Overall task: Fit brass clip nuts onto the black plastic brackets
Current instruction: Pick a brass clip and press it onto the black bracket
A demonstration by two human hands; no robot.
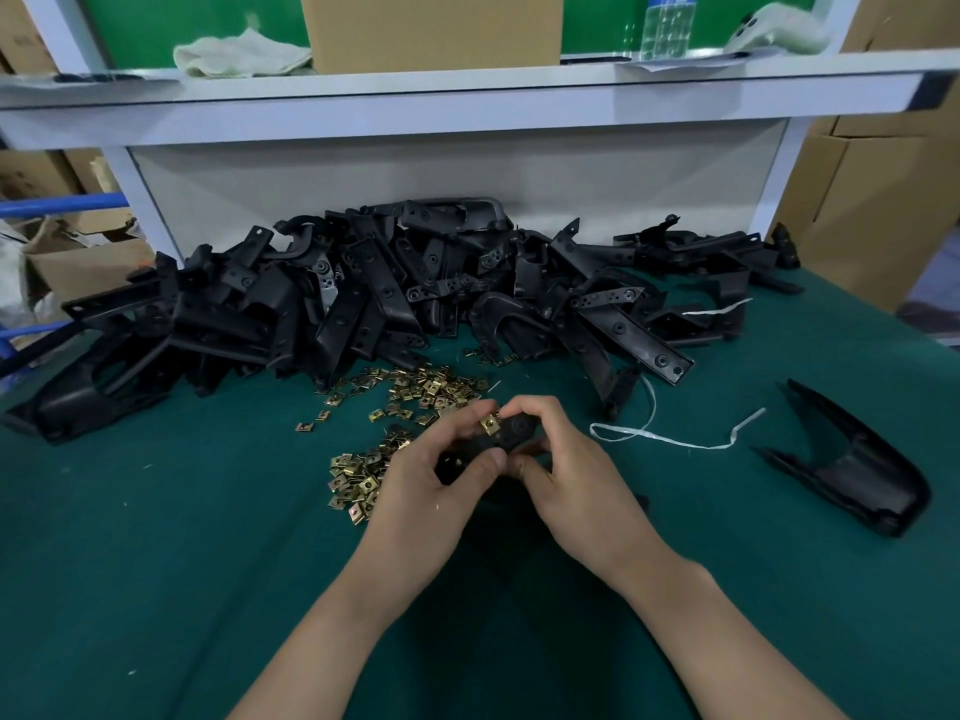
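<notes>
Both hands hold one black plastic bracket (pixel 511 431) just above the green mat. My left hand (pixel 431 480) grips its left part, with a finger and thumb curled round it. My right hand (pixel 566 470) pinches its right end from above and below. A brass clip nut (pixel 489 423) sits on the bracket's top edge between my two forefingers. Loose brass clip nuts (pixel 415 392) lie scattered on the mat beyond and left of my hands. The bracket's underside is hidden by my fingers.
A big heap of black brackets (pixel 374 293) fills the back of the green mat (pixel 182 537). One curved black part (pixel 852 459) lies alone at the right. A white plastic strip (pixel 670 439) trails beside my right hand. A shelf (pixel 467 85) with a cardboard box hangs overhead.
</notes>
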